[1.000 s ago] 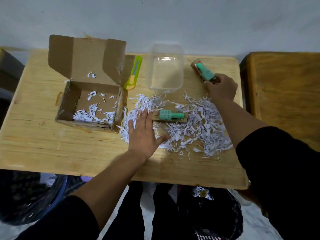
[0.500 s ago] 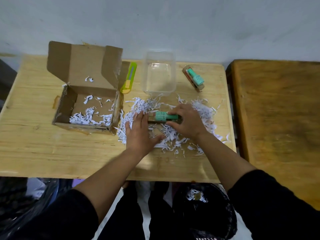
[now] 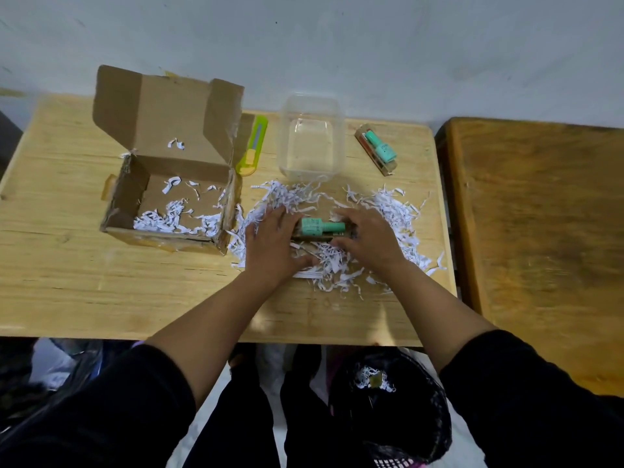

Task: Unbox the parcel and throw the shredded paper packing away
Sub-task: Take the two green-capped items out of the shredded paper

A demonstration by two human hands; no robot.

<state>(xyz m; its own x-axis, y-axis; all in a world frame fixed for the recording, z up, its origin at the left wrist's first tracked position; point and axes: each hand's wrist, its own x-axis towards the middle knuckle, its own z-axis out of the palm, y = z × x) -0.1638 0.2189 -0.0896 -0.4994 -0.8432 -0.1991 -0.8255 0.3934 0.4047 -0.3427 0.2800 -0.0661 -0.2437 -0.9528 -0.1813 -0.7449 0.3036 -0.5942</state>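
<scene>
head view: both hands (image 3: 324,244) on green bottle (image 3: 322,226) amid shredded paper (image 3: 395,211)

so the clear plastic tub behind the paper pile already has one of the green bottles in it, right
Not quite. In the head view the clear plastic tub is empty. One green bottle lies on the table to the tub's right; the other bottle sits between both hands on the paper pile.

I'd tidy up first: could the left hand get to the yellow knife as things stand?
Probably yes. The left hand lies flat on the shredded paper, and the knife lies uncovered beyond it, between the box and the tub.
</scene>
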